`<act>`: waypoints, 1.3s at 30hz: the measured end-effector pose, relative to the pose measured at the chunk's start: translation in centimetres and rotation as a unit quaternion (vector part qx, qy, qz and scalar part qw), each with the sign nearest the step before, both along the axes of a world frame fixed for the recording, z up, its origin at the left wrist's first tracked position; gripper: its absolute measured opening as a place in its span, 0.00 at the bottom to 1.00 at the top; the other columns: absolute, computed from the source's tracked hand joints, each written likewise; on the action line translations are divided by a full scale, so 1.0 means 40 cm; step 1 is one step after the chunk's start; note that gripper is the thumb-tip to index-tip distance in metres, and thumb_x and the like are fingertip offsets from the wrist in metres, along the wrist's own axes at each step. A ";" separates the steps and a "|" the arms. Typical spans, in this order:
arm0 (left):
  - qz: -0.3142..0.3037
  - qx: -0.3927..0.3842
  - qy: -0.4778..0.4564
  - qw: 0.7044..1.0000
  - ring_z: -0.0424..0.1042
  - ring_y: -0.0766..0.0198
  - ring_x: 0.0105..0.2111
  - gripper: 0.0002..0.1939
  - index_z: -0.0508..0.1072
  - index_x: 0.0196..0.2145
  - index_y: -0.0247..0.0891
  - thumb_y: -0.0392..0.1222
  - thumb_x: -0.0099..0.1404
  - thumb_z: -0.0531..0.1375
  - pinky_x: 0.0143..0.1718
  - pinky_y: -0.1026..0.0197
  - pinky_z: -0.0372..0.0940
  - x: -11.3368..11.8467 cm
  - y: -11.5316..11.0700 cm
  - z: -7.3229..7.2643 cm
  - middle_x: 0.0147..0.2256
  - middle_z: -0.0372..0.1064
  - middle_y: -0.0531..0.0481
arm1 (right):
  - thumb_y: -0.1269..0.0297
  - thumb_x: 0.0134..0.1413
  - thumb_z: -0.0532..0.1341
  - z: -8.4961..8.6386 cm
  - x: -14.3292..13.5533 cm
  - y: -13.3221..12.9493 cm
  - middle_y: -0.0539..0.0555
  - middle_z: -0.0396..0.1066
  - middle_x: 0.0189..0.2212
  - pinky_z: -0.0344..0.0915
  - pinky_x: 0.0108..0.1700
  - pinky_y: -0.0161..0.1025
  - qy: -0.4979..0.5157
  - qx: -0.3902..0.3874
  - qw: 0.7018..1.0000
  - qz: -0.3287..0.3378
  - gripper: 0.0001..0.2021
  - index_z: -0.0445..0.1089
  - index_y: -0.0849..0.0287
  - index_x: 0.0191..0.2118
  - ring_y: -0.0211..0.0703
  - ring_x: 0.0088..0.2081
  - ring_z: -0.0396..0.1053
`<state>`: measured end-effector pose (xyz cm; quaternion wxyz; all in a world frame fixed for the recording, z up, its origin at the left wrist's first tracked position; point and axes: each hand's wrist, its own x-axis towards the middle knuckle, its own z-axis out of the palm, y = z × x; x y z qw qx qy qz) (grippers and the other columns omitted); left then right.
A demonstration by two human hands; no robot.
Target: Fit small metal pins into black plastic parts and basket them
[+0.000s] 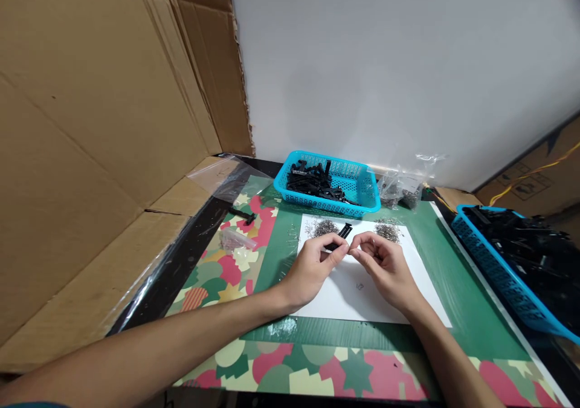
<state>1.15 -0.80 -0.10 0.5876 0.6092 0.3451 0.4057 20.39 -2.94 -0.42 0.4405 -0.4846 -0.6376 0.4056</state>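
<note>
Head: black piece [345,231] partly hidden

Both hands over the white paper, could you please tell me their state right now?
Left hand: closed, holding a slim black plastic-looking piece.
Right hand: closed; whether it holds anything cannot be told.

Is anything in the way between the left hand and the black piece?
Nothing that I can see. The left hand holds the black piece directly, and its far end sticks out. The part behind the hand is hidden.
</note>
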 end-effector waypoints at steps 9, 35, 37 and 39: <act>-0.006 0.010 -0.016 1.000 0.68 0.65 0.34 0.14 0.76 0.44 0.36 0.51 0.74 0.62 0.34 0.66 0.62 0.000 -0.010 0.003 0.39 0.73 0.49 | 0.48 0.66 0.63 0.011 -0.024 -0.009 0.44 0.49 0.22 0.47 0.27 0.38 -0.030 0.047 0.997 -0.063 0.16 0.73 0.57 0.36 0.38 0.25 0.48; -0.003 0.082 0.128 0.988 0.74 0.57 0.42 0.10 0.77 0.41 0.38 0.47 0.74 0.61 0.41 0.61 0.66 -0.006 0.004 -0.009 0.42 0.77 0.47 | 0.55 0.73 0.57 0.010 0.039 -0.007 0.45 0.53 0.21 0.48 0.29 0.38 -0.173 0.070 0.982 0.031 0.13 0.76 0.55 0.45 0.38 0.24 0.49; -0.002 0.084 0.132 0.988 0.74 0.57 0.42 0.10 0.77 0.42 0.38 0.46 0.74 0.61 0.41 0.61 0.66 -0.007 0.003 -0.012 0.42 0.77 0.47 | 0.56 0.72 0.58 0.013 0.041 -0.009 0.44 0.52 0.20 0.49 0.29 0.38 -0.195 0.094 0.976 0.022 0.12 0.77 0.55 0.45 0.38 0.23 0.49; 0.000 0.080 0.134 0.988 0.74 0.58 0.41 0.09 0.77 0.43 0.38 0.46 0.75 0.61 0.40 0.62 0.66 -0.007 0.002 -0.014 0.42 0.77 0.48 | 0.56 0.71 0.59 0.018 0.044 -0.012 0.45 0.53 0.20 0.50 0.29 0.38 -0.204 0.112 0.972 0.019 0.12 0.78 0.54 0.45 0.37 0.23 0.50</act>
